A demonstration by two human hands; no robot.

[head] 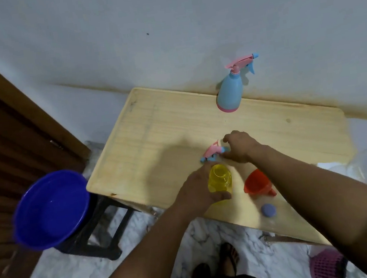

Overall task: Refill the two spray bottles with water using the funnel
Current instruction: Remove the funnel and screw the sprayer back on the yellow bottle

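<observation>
Looking down from the head camera, I see the wooden table (153,128) against the white wall (164,25), with both hands over its near part. The left hand (198,189) grips the yellow bottle (220,179), which stands upright on the table with its neck open and no spray head on it; the thumb lies across the front of the bottle and the fingers go around its far side. The right hand (240,147) is just behind the bottle and rests on the table, with its fingers curled at the removed spray head (213,151), pink and blue, which lies on its side. The picture is a little blurred here, so I cannot tell if the fingers really pinch this spray head or only touch it.

The orange funnel (256,183) lies tilted on the table, just to the right of the yellow bottle, with its spout pointing to the right. Near the front edge there is a small blue round cap (268,210). The second spray bottle (230,91), blue with a pink base and pink trigger head, stands far back beside the wall, with its head still on. To the left of the table, a blue basin (50,208) with water sits on a dark stool (102,236).
</observation>
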